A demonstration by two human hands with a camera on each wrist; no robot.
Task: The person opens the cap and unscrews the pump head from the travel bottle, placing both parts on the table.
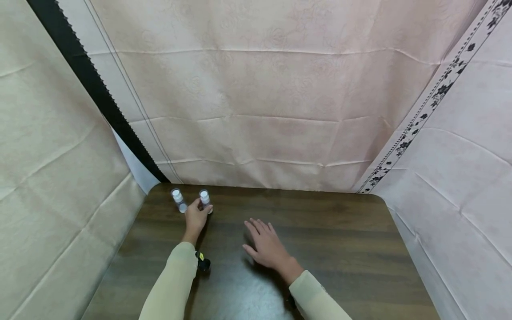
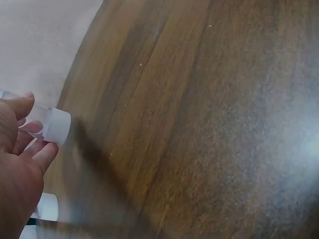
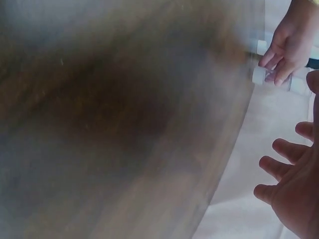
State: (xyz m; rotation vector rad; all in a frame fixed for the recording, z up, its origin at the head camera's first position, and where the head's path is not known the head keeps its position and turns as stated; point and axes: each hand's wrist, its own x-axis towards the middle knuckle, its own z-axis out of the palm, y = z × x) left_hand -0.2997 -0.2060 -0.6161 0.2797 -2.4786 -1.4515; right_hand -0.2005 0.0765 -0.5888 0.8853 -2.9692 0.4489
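Note:
My left hand point(image 1: 194, 220) pinches a small clear cylinder with white ends point(image 1: 205, 198) between thumb and fingers, near the table's far left edge. In the left wrist view, the white lower end of the held cylinder point(image 2: 59, 126) points toward the tabletop. Just left of that hand stands a second, similar cylinder point(image 1: 178, 201); the left wrist view shows only its white end point(image 2: 48, 207). My right hand point(image 1: 266, 245) is over the middle of the table, palm down, fingers spread and holding nothing. Its fingers point(image 3: 276, 168) also show in the right wrist view.
The dark wooden table point(image 1: 320, 231) has rounded far corners. Pale cloth point(image 1: 256, 98) hangs behind it and at both sides, with a black strip point(image 1: 100, 91) at the left and a floral band point(image 1: 432, 102) at the right.

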